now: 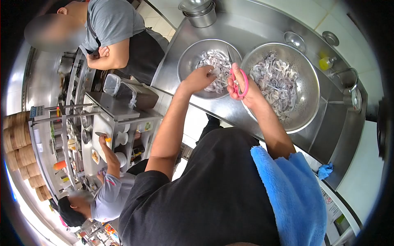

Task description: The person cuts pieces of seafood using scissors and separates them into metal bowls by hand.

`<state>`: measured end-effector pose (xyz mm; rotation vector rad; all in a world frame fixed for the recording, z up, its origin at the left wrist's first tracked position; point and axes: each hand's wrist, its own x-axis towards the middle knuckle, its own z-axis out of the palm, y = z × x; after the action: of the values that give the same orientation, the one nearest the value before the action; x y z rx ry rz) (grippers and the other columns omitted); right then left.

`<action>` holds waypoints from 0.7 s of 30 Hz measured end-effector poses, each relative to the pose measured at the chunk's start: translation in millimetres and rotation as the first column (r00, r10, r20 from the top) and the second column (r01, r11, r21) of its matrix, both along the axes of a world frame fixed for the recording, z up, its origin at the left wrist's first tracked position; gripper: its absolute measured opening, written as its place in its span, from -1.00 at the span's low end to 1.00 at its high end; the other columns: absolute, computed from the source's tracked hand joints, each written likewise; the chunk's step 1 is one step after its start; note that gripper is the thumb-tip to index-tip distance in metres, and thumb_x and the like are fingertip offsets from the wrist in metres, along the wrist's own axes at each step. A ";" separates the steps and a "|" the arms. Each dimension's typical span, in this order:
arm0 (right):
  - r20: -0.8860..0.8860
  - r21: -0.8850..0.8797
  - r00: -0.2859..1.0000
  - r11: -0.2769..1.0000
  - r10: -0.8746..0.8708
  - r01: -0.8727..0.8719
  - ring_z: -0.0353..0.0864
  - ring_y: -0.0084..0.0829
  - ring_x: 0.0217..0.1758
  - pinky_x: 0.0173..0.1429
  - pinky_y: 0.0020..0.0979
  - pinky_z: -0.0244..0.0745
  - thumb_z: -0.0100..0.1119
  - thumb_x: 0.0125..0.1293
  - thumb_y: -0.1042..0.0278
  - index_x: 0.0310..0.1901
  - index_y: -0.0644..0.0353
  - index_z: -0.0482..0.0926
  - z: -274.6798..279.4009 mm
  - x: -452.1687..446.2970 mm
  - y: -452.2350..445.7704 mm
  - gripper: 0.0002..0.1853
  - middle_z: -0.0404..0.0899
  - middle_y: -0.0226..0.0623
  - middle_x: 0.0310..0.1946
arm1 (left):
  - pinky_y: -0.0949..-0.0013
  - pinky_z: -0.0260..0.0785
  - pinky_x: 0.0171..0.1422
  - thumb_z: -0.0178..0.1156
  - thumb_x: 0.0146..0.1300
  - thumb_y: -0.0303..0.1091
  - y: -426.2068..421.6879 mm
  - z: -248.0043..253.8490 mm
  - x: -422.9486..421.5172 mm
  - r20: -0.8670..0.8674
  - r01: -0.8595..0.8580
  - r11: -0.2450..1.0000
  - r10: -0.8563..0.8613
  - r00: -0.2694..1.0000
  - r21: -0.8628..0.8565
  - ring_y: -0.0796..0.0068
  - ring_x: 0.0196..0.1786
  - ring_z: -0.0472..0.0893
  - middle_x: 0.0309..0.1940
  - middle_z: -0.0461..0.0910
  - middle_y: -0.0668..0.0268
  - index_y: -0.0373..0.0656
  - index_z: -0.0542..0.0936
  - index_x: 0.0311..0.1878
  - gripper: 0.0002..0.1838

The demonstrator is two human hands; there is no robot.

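Observation:
My left hand [199, 79] reaches over the smaller steel bowl [187, 61], its fingers curled and pinched on a pale piece of squid. Whitish squid strips [216, 58] lie in that bowl under the fingers. My right hand [253, 93] grips scissors [246, 84] by their pink handles. Their metal blades point up and away over the bowl's right side, and I cannot make out whether they are parted. Beside my right forearm stands a larger perforated steel bowl [307, 88] holding a heap of greyish squid pieces [273, 82].
Stacked steel pots [201, 15] stand at the far end of the steel counter [242, 24]. A tap [353, 78], a yellow bottle [326, 62] and a blue cloth [325, 171] are on the right. Two other people [117, 24] are on the left, one holding a knife [100, 134].

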<state>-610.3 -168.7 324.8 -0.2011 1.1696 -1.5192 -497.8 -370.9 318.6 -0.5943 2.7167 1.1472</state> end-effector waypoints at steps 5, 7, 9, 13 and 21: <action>-0.022 0.153 0.999 0.987 0.046 -0.042 0.44 -0.55 -0.68 -0.61 -0.54 0.20 0.02 0.36 -0.59 -0.33 0.05 0.50 -1.7 11.8 -0.2 -0.29 0.53 -0.34 -0.58 | 0.21 0.49 0.19 0.27 0.26 -0.35 -13.9 -2.8 0.5 -0.044 -0.025 0.999 0.023 0.999 -0.039 0.11 0.05 0.72 0.01 0.72 -0.11 -0.29 0.38 0.46 -0.31; -0.043 0.124 0.996 0.990 0.074 -0.069 0.46 -0.55 -0.64 -0.57 -0.54 0.25 0.02 0.37 -0.58 -0.29 0.10 0.53 -12.8 15.8 -1.7 -0.27 0.58 -0.32 -0.53 | 0.23 0.48 0.21 0.23 0.27 -0.43 -12.8 19.5 0.1 -0.008 -0.030 0.997 0.031 0.999 0.069 0.17 0.09 0.71 0.04 0.72 -0.09 -0.28 0.30 0.52 -0.27; -0.061 0.127 0.996 0.991 0.061 -0.053 0.47 -0.55 -0.62 -0.54 -0.55 0.29 0.08 0.39 -0.52 -0.24 0.13 0.58 -16.7 21.5 -5.3 -0.30 0.59 -0.32 -0.51 | 0.23 0.47 0.27 0.22 0.24 -0.49 -19.4 20.5 2.1 -0.048 -0.028 0.981 0.037 0.998 0.193 0.15 0.16 0.69 0.16 0.67 -0.07 -0.23 0.22 0.57 -0.21; -0.212 0.085 0.975 0.993 -0.067 0.087 0.49 -0.58 -0.54 -0.44 -0.54 0.37 0.26 0.43 -0.24 -0.12 0.24 0.66 -24.3 32.5 -24.8 -0.45 0.63 -0.34 -0.43 | 0.26 0.45 0.30 0.14 0.22 -0.61 -18.2 32.1 7.2 -0.149 0.015 0.934 0.041 0.988 0.358 0.22 0.19 0.68 0.24 0.65 -0.01 -0.17 0.14 0.61 -0.15; -0.430 -0.052 0.859 0.958 -0.277 0.283 0.54 -0.69 -0.37 -0.31 -0.59 0.40 0.36 0.44 0.14 -0.01 0.20 0.73 -27.4 26.1 -60.3 -0.70 0.70 -0.44 -0.31 | 0.32 0.42 0.31 0.00 0.27 -0.63 -18.1 56.4 16.4 -0.167 0.060 0.858 0.030 0.986 0.511 0.35 0.21 0.65 0.26 0.62 -0.03 -0.18 0.11 0.61 -0.21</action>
<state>-584.2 -229.0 297.4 -0.3900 1.6185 -1.7769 -481.4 -389.0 374.9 -0.4046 2.3574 1.9013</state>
